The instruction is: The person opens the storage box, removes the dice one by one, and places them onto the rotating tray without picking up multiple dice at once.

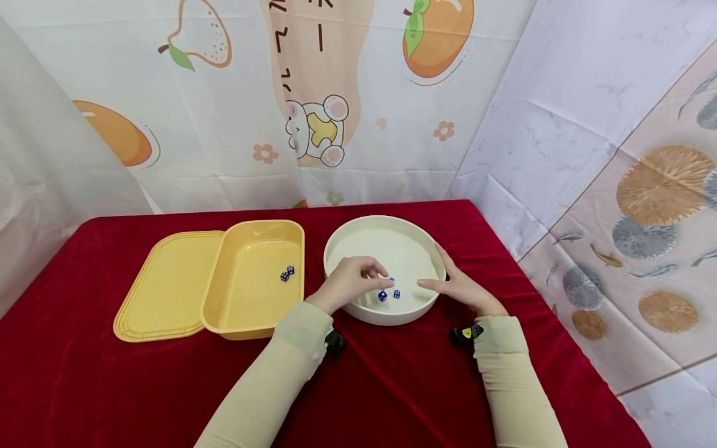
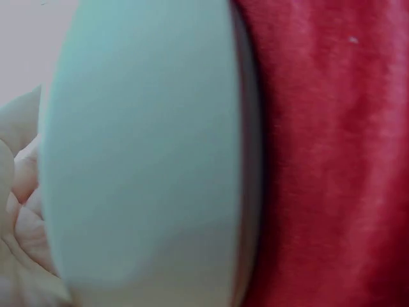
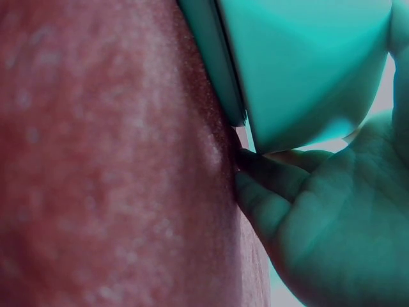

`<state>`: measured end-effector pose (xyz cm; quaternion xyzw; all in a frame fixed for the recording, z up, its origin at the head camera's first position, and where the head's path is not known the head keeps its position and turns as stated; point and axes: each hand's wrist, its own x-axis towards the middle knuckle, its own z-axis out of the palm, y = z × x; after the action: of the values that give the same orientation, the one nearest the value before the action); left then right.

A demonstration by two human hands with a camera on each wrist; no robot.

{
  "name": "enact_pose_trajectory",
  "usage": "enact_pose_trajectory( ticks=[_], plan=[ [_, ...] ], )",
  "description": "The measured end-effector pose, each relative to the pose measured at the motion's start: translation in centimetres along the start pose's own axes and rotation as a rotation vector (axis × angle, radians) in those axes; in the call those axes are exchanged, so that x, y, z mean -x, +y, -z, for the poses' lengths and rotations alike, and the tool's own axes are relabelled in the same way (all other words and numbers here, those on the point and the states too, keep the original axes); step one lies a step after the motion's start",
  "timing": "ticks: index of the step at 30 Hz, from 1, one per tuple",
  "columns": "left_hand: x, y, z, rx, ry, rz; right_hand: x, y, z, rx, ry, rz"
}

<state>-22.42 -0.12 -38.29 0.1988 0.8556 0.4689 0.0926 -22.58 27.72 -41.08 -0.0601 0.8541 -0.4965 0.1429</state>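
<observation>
A white round bowl stands on the red cloth. Two blue dice lie on its floor near the front wall. My left hand reaches into the bowl with curled fingers, whose tips pinch a third blue die, mostly hidden. My right hand grips the bowl's right rim, thumb inside and fingers outside. The left wrist view shows the bowl's outer wall close up. In the right wrist view my right hand curls against the bowl's side.
Left of the bowl sits a yellow rectangular tray with two blue dice in it. Its flat yellow lid lies against its left side. Patterned curtains hang close behind and to the right of the table.
</observation>
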Motion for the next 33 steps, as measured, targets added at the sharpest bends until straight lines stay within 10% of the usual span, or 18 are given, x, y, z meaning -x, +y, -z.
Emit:
enact_pose_trajectory(
  ticks=[23, 33],
  plan=[
    [0.4, 6.8, 6.5, -0.012, 0.142, -0.09, 0.0, -0.1, 0.3, 0.013, -0.01, -0.006],
    [0.5, 6.5, 9.3, -0.013, 0.165, -0.018, 0.1, -0.1, 0.1, 0.007, -0.01, 0.0]
  ],
)
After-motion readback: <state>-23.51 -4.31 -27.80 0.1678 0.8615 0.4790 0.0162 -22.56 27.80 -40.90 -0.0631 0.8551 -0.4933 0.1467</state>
